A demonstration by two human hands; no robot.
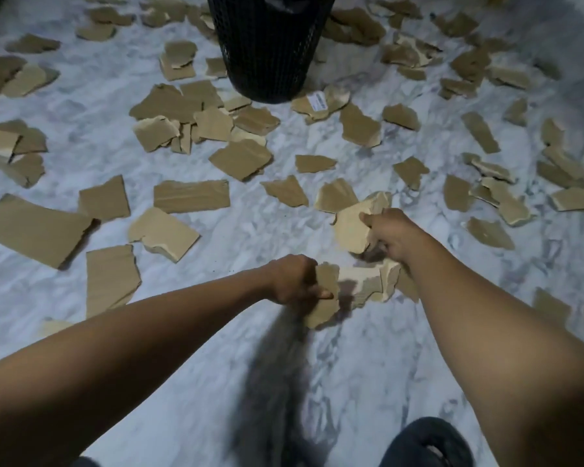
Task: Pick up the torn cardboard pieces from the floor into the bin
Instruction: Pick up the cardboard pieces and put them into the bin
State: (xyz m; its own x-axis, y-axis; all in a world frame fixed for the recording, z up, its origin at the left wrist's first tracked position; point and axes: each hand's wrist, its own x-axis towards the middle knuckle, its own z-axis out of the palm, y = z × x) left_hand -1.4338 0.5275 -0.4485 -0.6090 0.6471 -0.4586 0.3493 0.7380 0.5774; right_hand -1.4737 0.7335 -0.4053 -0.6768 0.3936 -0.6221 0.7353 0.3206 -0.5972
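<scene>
head view. the left grip is curled round a brown cardboard piece, with the thumb laid across its face. the right grip is closed on a pale cardboard piece, which is pinched at its edge. whether the held pieces are clear of the marble floor cannot be told. torn cardboard pieces are scattered flat over the floor around the black mesh bin, which is stood upright at the top, well apart from both grips. a dark slipper is seen at the lower edge.
</scene>
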